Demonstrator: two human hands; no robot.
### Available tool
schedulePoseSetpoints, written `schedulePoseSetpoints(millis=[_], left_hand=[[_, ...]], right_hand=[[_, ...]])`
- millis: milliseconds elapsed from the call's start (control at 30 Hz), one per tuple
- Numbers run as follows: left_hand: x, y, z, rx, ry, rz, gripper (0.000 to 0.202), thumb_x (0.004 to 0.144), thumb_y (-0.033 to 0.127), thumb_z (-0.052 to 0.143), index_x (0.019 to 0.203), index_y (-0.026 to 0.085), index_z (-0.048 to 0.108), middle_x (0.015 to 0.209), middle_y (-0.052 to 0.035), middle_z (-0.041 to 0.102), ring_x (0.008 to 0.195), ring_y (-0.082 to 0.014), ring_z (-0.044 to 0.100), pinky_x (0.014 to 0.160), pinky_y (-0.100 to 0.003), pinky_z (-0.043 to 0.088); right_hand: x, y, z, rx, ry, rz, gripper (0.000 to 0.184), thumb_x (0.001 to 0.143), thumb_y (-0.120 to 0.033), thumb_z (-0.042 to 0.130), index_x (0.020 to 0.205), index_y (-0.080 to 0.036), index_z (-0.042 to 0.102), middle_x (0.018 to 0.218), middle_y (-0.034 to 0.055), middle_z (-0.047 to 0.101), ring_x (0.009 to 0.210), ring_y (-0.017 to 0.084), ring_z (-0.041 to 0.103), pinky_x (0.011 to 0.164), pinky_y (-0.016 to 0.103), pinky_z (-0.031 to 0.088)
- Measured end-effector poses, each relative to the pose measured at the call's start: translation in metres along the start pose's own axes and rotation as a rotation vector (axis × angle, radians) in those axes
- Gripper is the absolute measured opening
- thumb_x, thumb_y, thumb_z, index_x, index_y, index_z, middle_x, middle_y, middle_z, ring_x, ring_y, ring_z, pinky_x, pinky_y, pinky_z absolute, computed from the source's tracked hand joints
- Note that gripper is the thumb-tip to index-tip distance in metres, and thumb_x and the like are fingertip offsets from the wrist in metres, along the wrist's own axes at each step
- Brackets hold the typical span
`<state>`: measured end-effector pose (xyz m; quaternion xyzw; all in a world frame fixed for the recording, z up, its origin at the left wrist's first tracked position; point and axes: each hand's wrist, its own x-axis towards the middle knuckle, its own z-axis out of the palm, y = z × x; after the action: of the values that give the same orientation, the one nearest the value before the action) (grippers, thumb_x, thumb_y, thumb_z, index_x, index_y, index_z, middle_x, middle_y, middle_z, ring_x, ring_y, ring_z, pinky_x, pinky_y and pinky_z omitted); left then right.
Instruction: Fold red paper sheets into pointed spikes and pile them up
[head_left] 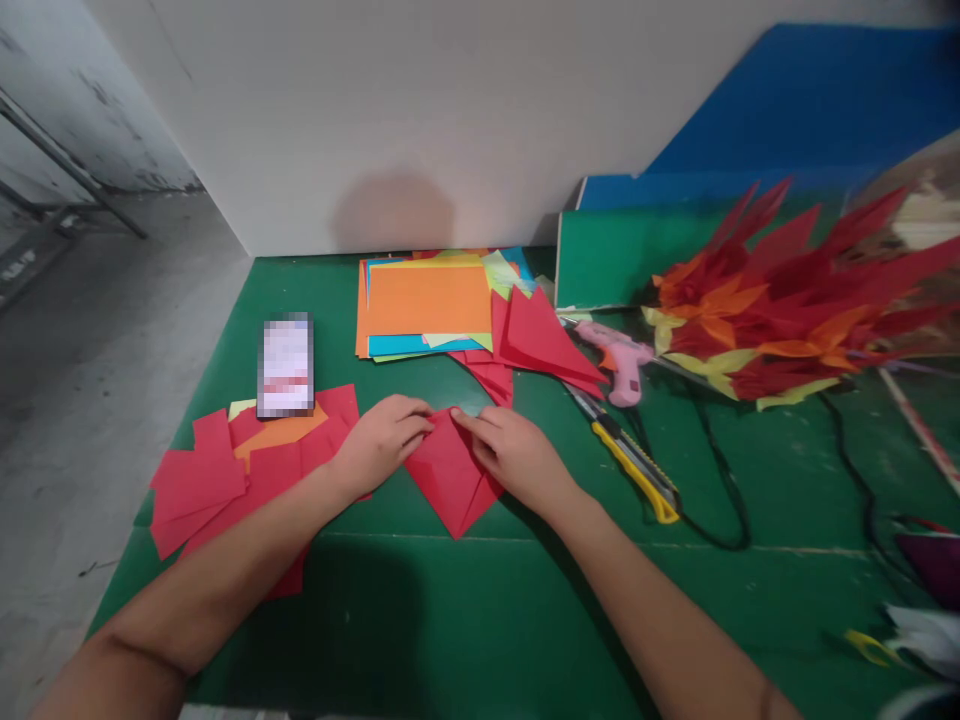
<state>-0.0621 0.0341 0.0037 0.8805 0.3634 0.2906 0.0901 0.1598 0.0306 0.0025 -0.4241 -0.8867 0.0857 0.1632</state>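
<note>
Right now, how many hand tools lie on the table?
2: a pink glue gun beside the folded red triangles; a yellow utility knife right of the right hand. A blurred yellow thing at lower right may be another.

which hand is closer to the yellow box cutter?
Right. The right hand rests on the folded red paper, just left of the yellow box cutter; the left hand lies farther left, across the paper.
</note>
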Motion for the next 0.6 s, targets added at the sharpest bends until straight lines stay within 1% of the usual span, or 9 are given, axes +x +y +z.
schedulePoseSetpoints(millis=[100, 233, 367, 433, 533, 600], left_hand=[[0.0004, -0.0019, -0.0009, -0.031, -0.018, 0.018, 0.018, 0.093, 0.015, 0.044, 0.089, 0.016, 0.062, 0.1, -0.0086, 0.068, 0.09, -0.0186, 0.061, 0.081, -0.037, 0.052], [0.0011, -0.0052, -0.0026, -0.031, -0.029, 0.013, 0.021, 0.094, 0.017, 0.042, 0.089, 0.017, 0.062, 0.097, -0.0079, 0.069, 0.088, -0.0185, 0.063, 0.081, -0.039, 0.053], [0.0024, -0.0062, -0.0044, -0.013, -0.017, 0.051, 0.023, 0.096, 0.019, 0.04, 0.089, 0.016, 0.062, 0.096, -0.0091, 0.07, 0.087, -0.0185, 0.063, 0.078, -0.038, 0.054], [0.0031, -0.0055, -0.0052, -0.001, -0.018, 0.069, 0.024, 0.096, 0.019, 0.039, 0.089, 0.015, 0.062, 0.096, -0.0098, 0.07, 0.087, -0.0185, 0.063, 0.078, -0.037, 0.054], [0.0038, -0.0038, -0.0065, 0.019, -0.04, 0.07, 0.025, 0.096, 0.019, 0.039, 0.089, 0.015, 0.062, 0.097, -0.0101, 0.07, 0.088, -0.0184, 0.064, 0.079, -0.038, 0.054], [0.0039, -0.0028, -0.0072, 0.03, -0.06, 0.072, 0.025, 0.096, 0.018, 0.039, 0.089, 0.016, 0.062, 0.098, -0.0101, 0.069, 0.089, -0.0184, 0.064, 0.08, -0.038, 0.054]], right_hand=[[0.0005, -0.0001, 0.0, 0.011, 0.001, 0.002, 0.036, 0.092, -0.014, 0.038, 0.118, -0.013, 0.062, 0.072, 0.0053, 0.054, 0.069, 0.018, 0.05, 0.065, 0.029, 0.043], [0.0012, -0.0011, -0.0008, 0.029, -0.003, 0.007, 0.036, 0.091, -0.014, 0.038, 0.119, -0.015, 0.061, 0.073, 0.0059, 0.056, 0.07, 0.018, 0.052, 0.066, 0.03, 0.044], [0.002, -0.0025, -0.0013, 0.07, 0.011, 0.033, 0.04, 0.089, -0.011, 0.039, 0.124, -0.017, 0.056, 0.086, 0.0093, 0.063, 0.079, 0.021, 0.056, 0.072, 0.033, 0.047], [0.0023, -0.0028, -0.0015, 0.064, 0.002, 0.036, 0.042, 0.089, -0.01, 0.039, 0.128, -0.016, 0.053, 0.09, 0.0099, 0.064, 0.08, 0.021, 0.056, 0.072, 0.033, 0.047], [0.0027, -0.0027, -0.0018, 0.023, -0.049, 0.03, 0.043, 0.089, -0.011, 0.039, 0.129, -0.015, 0.053, 0.08, 0.0076, 0.06, 0.073, 0.019, 0.054, 0.067, 0.031, 0.045], [0.0027, -0.0025, -0.0021, 0.014, -0.059, 0.026, 0.041, 0.089, -0.011, 0.039, 0.127, -0.015, 0.055, 0.076, 0.0061, 0.057, 0.071, 0.019, 0.052, 0.065, 0.03, 0.043]])
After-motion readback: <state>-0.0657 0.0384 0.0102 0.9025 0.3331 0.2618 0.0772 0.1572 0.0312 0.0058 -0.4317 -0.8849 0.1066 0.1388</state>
